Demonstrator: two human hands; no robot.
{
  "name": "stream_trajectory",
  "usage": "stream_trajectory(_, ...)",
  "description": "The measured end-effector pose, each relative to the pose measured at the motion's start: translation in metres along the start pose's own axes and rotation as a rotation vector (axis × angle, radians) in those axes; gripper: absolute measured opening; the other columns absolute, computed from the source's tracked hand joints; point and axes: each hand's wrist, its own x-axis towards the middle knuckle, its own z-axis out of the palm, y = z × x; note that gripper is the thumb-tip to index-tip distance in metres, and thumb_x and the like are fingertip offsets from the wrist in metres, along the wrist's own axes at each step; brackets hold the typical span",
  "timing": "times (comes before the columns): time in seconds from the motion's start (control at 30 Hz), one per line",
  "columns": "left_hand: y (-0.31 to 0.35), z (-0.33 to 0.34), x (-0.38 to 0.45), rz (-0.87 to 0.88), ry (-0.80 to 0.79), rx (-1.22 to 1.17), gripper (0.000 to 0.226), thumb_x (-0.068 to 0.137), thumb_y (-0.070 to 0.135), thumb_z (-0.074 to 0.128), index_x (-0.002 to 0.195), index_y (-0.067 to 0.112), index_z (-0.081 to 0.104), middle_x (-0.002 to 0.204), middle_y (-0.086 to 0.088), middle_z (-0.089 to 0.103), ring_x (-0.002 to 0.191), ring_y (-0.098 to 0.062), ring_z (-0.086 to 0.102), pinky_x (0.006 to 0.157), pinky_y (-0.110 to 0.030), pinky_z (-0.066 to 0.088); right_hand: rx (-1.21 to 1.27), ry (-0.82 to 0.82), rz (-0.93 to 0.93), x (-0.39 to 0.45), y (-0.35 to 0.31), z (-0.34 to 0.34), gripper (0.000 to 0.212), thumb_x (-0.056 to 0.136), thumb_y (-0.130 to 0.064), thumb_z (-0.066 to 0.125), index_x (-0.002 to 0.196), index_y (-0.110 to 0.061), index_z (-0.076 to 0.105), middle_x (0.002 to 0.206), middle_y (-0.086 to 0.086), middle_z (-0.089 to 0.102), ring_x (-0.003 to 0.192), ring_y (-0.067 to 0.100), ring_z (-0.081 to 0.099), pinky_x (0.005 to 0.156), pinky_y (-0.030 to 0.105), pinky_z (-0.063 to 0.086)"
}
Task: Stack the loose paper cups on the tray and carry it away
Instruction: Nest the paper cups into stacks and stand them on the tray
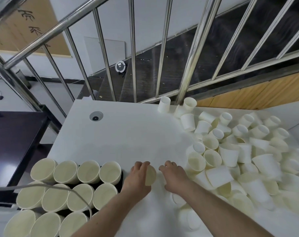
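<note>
My left hand (138, 178) grips 1 paper cup (150, 175) near the front middle of the white counter (128, 134), fingers curled over its rim, cup mouth tipped toward my right. My right hand (173, 177) sits just beside it, fingers bent with tips on the counter, holding nothing I can see.

Tray (120, 177): dark, at my front left, packed with stacked cups (89, 171) in rows, mouths facing up toward the camera. 4 across in the far row, 4 in the next, at least 3 in the nearest row, which is cut off by the frame edge. A grey cable (73, 190) arcs over them.

Loose cups (248, 151): big pile covering the right side of the counter, some upright, most tipped or on their sides. No print visible on any cup.

Round cable grommet (96, 116) far left on the counter. Steel railing (133, 48) behind it, stairs below with a round robot vacuum (121, 66). Brown board (25, 26) on the wall, upper left, carries dark brush-style characters; can't read them.
</note>
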Motion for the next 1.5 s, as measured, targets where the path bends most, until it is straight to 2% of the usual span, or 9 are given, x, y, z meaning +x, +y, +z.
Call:
stream_trajectory(0.13, 0.004, -0.002, 0.005, 0.008, 0.015, 0.005, 0.073, 0.077, 0.016, 0.058, 0.141, 0.027, 0.025, 0.131, 0.004, 0.034, 0.12, -0.018, 0.04, 0.079, -0.027, 0.046, 0.121, 0.089, -0.01, -0.002, 0.006, -0.013, 0.065, 0.082, -0.024, 0.068, 0.14, -0.019, 0.037, 0.134, 0.006, 0.034, 0.124, 0.026, 0.04, 0.09, 0.037, 0.048)
stream_trajectory(0.27, 0.005, -0.005, 0.011, 0.002, 0.024, 0.001, 0.074, 0.076, 0.014, 0.057, 0.141, 0.028, 0.024, 0.131, 0.005, 0.032, 0.122, -0.017, 0.037, 0.079, -0.026, 0.045, 0.237, 0.203, 0.015, -0.008, 0.01, -0.02, 0.076, 0.083, -0.031, 0.066, 0.147, -0.021, 0.027, 0.136, 0.004, 0.026, 0.127, 0.024, 0.04, 0.092, 0.034, 0.05)
stream_trajectory(0.43, 0.006, -0.006, 0.013, 0.004, 0.004, 0.023, 0.077, 0.075, 0.012, 0.056, 0.142, 0.028, 0.022, 0.133, 0.004, 0.029, 0.124, -0.019, 0.035, 0.084, -0.028, 0.046, 0.251, 0.155, 0.039, -0.014, 0.009, -0.013, 0.076, 0.084, -0.029, 0.062, 0.149, -0.023, 0.023, 0.138, 0.006, 0.022, 0.127, 0.027, 0.04, 0.096, 0.034, 0.048)
stream_trajectory(0.6, 0.004, -0.004, 0.014, 0.042, -0.003, 0.066, 0.078, 0.076, 0.016, 0.058, 0.144, 0.027, 0.02, 0.135, 0.003, 0.027, 0.127, -0.019, 0.032, 0.086, -0.028, 0.047, 0.227, 0.125, 0.028, -0.017, 0.005, -0.009, 0.079, 0.085, -0.029, 0.063, 0.151, -0.026, 0.019, 0.149, 0.007, 0.013, 0.135, 0.027, 0.03, 0.1, 0.035, 0.046)
stream_trajectory(0.8, 0.005, -0.005, 0.013, 0.104, 0.005, 0.075, 0.072, 0.078, 0.017, 0.056, 0.142, 0.028, 0.025, 0.138, 0.004, 0.028, 0.127, -0.019, 0.032, 0.089, -0.031, 0.048, 0.237, 0.183, 0.043, -0.022, 0.001, -0.011, 0.072, 0.086, -0.021, 0.061, 0.149, -0.026, 0.027, 0.144, 0.002, 0.024, 0.134, 0.022, 0.029, 0.094, 0.033, 0.049)
stream_trajectory(0.97, 0.01, -0.01, 0.006, 0.134, 0.037, 0.025, 0.079, 0.076, 0.021, 0.058, 0.145, 0.028, 0.021, 0.134, 0.002, 0.026, 0.124, -0.019, 0.033, 0.092, -0.032, 0.046, 0.253, 0.249, 0.074, -0.036, -0.006, -0.017, 0.071, 0.085, -0.02, 0.061, 0.148, -0.027, 0.029, 0.142, 0.0, 0.025, 0.132, 0.02, 0.03, 0.089, 0.032, 0.051)
stream_trajectory(1.23, 0.017, -0.018, -0.046, 0.198, 0.148, -0.049, 0.073, 0.077, 0.026, 0.061, 0.141, 0.025, 0.028, 0.132, -0.001, 0.025, 0.119, -0.022, 0.041, 0.087, -0.02, 0.039, 0.266, 0.356, 0.115, -0.088, -0.026, -0.021, 0.073, 0.084, -0.018, 0.059, 0.148, -0.03, 0.027, 0.146, -0.003, 0.018, 0.136, 0.016, 0.024, 0.084, 0.026, 0.051)
stream_trajectory(1.37, 0.013, -0.019, -0.085, 0.222, 0.221, -0.118, 0.076, 0.079, 0.029, 0.066, 0.144, 0.02, 0.028, 0.131, -0.002, 0.03, 0.118, -0.02, 0.041, 0.093, -0.018, 0.033, 0.289, 0.41, 0.112, -0.118, -0.042, -0.015, 0.073, 0.082, -0.016, 0.057, 0.148, -0.031, 0.028, 0.146, -0.004, 0.018, 0.138, 0.015, 0.023, 0.084, 0.025, 0.05)
stream_trajectory(1.5, 0.003, -0.024, -0.131, 0.251, 0.322, -0.151, 0.075, 0.076, 0.022, 0.069, 0.142, 0.012, 0.034, 0.129, -0.006, 0.038, 0.12, -0.02, 0.041, 0.096, -0.018, 0.031, 0.314, 0.438, 0.076, -0.149, -0.069, -0.006, 0.073, 0.082, -0.015, 0.057, 0.147, -0.031, 0.029, 0.146, -0.003, 0.019, 0.139, 0.017, 0.022, 0.085, 0.029, 0.052)
